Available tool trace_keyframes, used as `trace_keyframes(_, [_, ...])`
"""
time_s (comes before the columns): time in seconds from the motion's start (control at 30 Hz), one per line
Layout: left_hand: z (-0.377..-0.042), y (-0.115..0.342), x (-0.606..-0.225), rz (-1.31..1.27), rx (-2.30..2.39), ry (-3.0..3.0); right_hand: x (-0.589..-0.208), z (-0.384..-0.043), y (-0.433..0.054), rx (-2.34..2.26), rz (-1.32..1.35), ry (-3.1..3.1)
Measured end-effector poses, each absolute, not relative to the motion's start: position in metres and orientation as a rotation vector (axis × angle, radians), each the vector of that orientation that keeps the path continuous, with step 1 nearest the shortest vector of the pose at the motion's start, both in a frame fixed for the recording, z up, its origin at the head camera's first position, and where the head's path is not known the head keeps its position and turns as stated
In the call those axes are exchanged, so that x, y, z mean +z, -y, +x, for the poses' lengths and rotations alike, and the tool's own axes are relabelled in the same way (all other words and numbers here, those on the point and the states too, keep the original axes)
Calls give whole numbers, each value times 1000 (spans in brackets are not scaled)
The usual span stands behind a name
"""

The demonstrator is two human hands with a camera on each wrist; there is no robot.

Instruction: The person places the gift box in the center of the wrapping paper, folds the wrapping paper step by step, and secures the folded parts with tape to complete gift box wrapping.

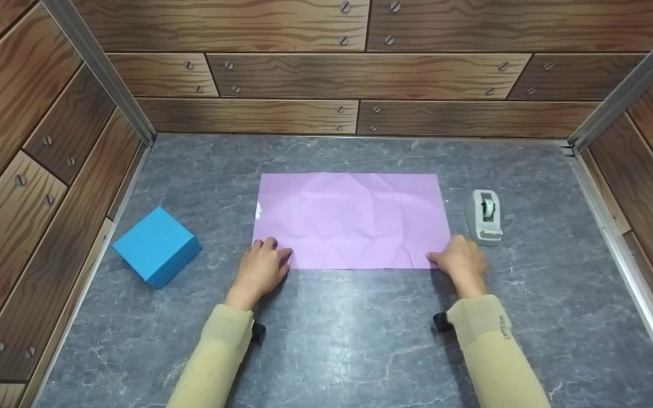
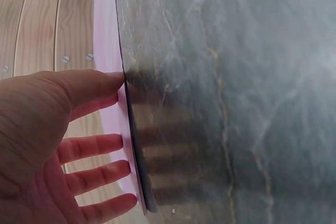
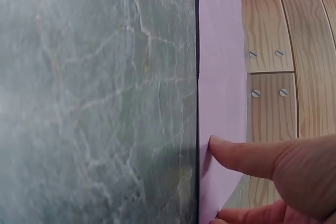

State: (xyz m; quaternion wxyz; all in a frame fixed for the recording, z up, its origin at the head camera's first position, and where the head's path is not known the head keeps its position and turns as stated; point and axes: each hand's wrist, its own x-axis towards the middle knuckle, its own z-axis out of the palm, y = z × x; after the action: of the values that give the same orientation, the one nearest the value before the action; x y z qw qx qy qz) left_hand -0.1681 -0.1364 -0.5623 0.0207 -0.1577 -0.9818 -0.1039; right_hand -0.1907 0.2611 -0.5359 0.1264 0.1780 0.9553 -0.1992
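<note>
A creased sheet of purple paper [image 1: 355, 218] lies flat on the grey marbled tabletop, with a small white patch at its left edge. My left hand [image 1: 261, 267] rests on its near left corner; in the left wrist view the fingers [image 2: 97, 177] are spread, tips on the paper, and the thumb is at the near edge. At the near right corner is my right hand [image 1: 462, 262]. Its thumb [image 3: 244, 156] presses on the paper while fingertips touch the right edge; the other fingers are mostly hidden.
To the left sits a blue box [image 1: 153, 243], turned at an angle. A grey tape dispenser [image 1: 485, 218] with a roll stands just beyond my right hand. Wood-patterned panels [image 1: 355, 76] enclose the back and both sides.
</note>
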Motion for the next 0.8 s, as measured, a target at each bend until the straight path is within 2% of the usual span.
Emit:
trace_keyframes(0.33, [-167,137,-564,-489,-334,3041,-538,-189,-262,-659,571,-2768])
trace_keyframes(0.8, [-151,146,-559,-544,-444,3049,-544,-170,-283,-1179,487,-2750])
